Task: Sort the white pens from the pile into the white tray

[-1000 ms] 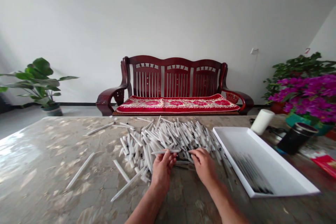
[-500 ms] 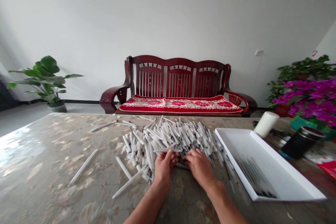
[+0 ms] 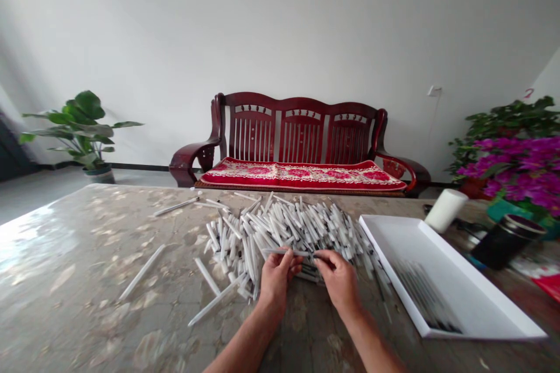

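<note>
A large heap of white pen barrels [image 3: 280, 227] lies in the middle of the marble table [image 3: 87, 280]. My left hand [image 3: 275, 280] pinches one white pen barrel [image 3: 282, 252] held level above the heap's near edge. My right hand [image 3: 339, 280] is closed in a pinch on a thin dark refill [image 3: 319, 256] whose tip points at the barrel's right end. The two hands are close together, almost touching. A white tray [image 3: 464, 297] to the right holds several dark refills [image 3: 420, 294].
Loose white barrels [image 3: 142, 271] lie scattered on the table's left part. A white cup [image 3: 444, 210], a black jar [image 3: 503, 239] and purple flowers [image 3: 520, 169] stand at the right. A red wooden bench [image 3: 301, 151] and a potted plant [image 3: 85, 128] are beyond the table.
My right hand has risen from the heap with a dark refill and come level with the barrel in my left hand. The view has shifted slightly left.
</note>
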A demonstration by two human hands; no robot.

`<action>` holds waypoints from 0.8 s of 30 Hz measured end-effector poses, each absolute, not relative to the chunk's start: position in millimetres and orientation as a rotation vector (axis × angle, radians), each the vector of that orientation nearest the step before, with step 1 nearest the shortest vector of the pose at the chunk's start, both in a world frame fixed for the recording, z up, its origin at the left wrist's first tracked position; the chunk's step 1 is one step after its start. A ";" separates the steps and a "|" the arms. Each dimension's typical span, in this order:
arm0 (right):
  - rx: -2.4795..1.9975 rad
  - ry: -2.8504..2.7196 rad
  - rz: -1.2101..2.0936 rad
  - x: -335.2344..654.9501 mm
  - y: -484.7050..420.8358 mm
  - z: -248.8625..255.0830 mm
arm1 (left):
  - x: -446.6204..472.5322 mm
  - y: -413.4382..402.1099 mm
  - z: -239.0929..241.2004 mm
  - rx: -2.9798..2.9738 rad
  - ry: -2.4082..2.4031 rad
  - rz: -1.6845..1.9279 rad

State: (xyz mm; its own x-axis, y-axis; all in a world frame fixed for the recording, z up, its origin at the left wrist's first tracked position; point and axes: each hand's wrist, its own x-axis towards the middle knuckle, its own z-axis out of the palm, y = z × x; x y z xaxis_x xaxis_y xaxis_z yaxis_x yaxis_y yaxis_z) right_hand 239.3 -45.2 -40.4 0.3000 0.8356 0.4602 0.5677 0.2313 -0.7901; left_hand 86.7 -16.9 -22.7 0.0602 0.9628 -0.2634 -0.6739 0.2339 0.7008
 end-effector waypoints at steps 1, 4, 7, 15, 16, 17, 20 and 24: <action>-1.439 -1.368 0.313 238.0 -45.8 -39.2 | 87.0 -17.6 -22.1 0.454 0.793 1.297; -1.425 -1.331 0.334 235.3 -47.4 -35.8 | 87.5 -20.0 -20.3 0.472 0.784 1.261; -1.425 -1.318 0.338 234.8 -48.1 -33.3 | 87.6 -21.5 -19.1 0.486 0.780 1.236; -1.431 -1.346 0.317 234.7 -46.9 -37.1 | 88.3 -20.2 -18.4 0.466 0.778 1.238; -1.433 -1.351 0.307 234.7 -46.9 -38.2 | 88.3 -20.1 -18.5 0.469 0.773 1.234; -1.435 -1.358 0.289 234.8 -47.1 -39.1 | 88.2 -20.0 -18.8 0.473 0.771 1.232; -1.419 -1.400 0.231 236.5 -47.8 -40.5 | 88.1 -19.3 -20.5 0.482 0.771 1.231; -1.343 -1.460 0.166 239.6 -48.0 -40.3 | 87.8 -18.5 -22.4 0.485 0.777 1.222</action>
State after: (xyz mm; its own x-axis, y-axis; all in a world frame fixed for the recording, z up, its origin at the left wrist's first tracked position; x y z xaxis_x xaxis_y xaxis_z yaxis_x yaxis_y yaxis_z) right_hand 239.6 -48.0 -40.3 0.2331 0.7730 0.5901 0.6202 0.3491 -0.7024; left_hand 87.8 -18.5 -22.4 0.1405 0.9539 -0.2652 -0.6449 0.2914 0.7066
